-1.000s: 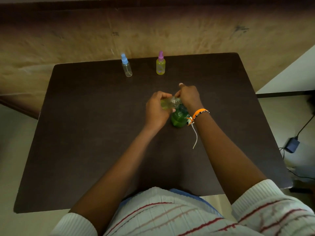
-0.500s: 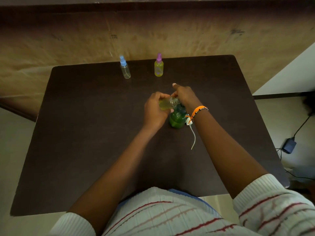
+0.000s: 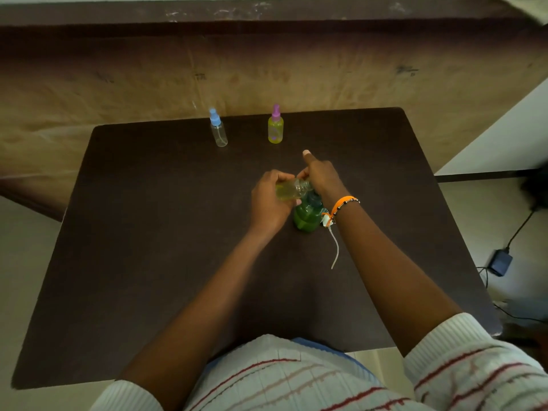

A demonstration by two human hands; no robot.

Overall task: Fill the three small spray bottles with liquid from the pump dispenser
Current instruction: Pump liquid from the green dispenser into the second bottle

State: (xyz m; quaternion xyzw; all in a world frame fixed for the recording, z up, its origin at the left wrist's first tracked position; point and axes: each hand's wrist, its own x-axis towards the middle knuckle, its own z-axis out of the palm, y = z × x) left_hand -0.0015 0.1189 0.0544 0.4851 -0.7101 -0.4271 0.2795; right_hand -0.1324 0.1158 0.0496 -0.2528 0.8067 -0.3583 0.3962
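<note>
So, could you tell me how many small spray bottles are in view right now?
3. The blue-capped bottle and the purple-capped bottle stand at the table's far edge; an uncapped bottle lies tilted in the left hand at the green dispenser.

No legible text, label, brand or number on anything in view.

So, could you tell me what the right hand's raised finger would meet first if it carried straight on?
Probably the yellow bottle with the purple cap; the right hand points up-table towards it, though depth is unclear.
</note>
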